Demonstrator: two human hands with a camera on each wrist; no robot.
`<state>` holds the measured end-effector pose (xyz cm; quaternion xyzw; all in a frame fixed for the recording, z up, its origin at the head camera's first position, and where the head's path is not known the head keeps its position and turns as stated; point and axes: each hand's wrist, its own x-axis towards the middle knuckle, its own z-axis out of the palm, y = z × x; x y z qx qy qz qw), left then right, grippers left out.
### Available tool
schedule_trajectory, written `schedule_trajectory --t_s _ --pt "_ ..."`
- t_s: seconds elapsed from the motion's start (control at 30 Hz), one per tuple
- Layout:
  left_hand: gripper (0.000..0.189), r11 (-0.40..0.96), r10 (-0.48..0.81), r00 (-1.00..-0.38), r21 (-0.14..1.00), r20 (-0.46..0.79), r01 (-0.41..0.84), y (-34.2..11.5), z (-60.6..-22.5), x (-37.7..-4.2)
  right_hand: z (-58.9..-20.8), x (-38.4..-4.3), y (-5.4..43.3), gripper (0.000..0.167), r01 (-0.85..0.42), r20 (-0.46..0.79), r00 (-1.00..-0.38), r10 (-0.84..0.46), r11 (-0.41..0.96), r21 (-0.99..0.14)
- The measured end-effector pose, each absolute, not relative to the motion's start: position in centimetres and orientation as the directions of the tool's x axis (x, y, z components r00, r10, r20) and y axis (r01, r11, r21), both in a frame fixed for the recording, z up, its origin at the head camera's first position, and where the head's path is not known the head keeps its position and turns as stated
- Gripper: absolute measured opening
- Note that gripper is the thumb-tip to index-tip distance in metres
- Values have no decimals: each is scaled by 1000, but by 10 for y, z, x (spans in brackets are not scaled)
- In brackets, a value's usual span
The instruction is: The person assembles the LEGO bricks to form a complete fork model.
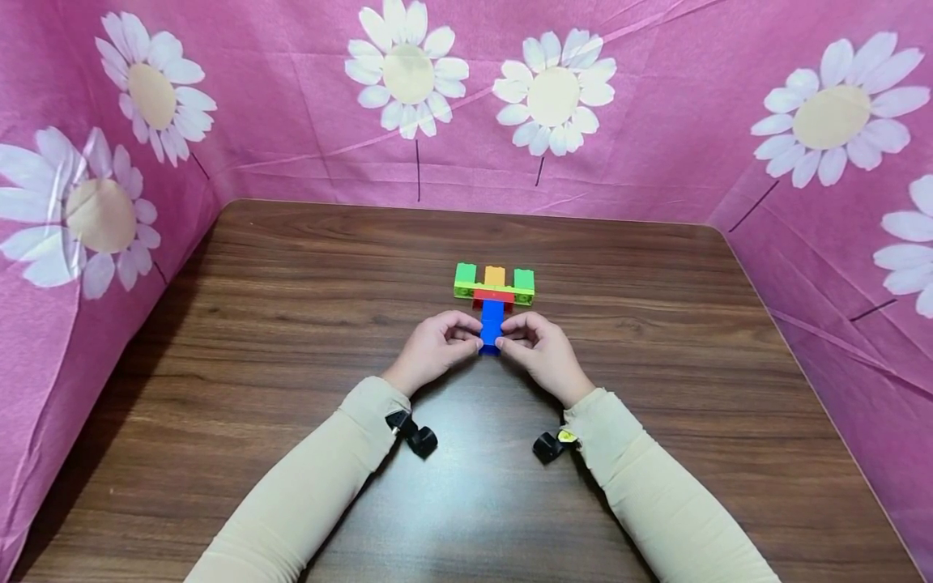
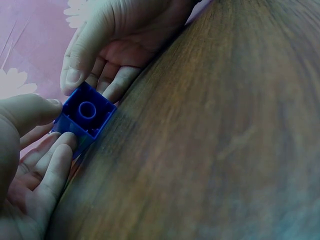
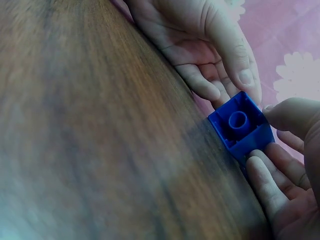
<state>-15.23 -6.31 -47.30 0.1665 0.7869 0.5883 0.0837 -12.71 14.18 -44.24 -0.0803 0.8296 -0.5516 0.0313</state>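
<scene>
A toy brick assembly lies on the table, with its blue brick column (image 1: 492,318) pointing toward me. Beyond the column come a red brick (image 1: 493,297) and a lime-green crosspiece (image 1: 463,291). Two green bricks and an orange brick (image 1: 495,276) stick out from the crosspiece's far side. My left hand (image 1: 436,346) holds the blue column from the left with thumb and fingers. From the opposite side, my right hand (image 1: 545,356) grips the same column. Both wrist views show the hollow underside of the end blue brick (image 2: 75,122), with fingertips touching its sides.
The brown wood-grain table (image 1: 328,267) extends around the assembly. A pink cloth (image 1: 284,105) with white daisies borders its back and both sides. Small black cameras (image 1: 421,441) are strapped at both wrists over beige sleeves.
</scene>
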Motion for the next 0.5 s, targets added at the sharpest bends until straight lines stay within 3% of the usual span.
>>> schedule_trajectory --t_s 0.3,0.5 --pt "19 250 368 -928 956 53 154 -63 -473 -152 -432 -121 140 21 -111 45 -983 -176 383 -917" --pt "20 246 370 -928 959 42 141 -64 -473 -151 -463 -133 148 19 -131 73 -983 -171 359 -924"
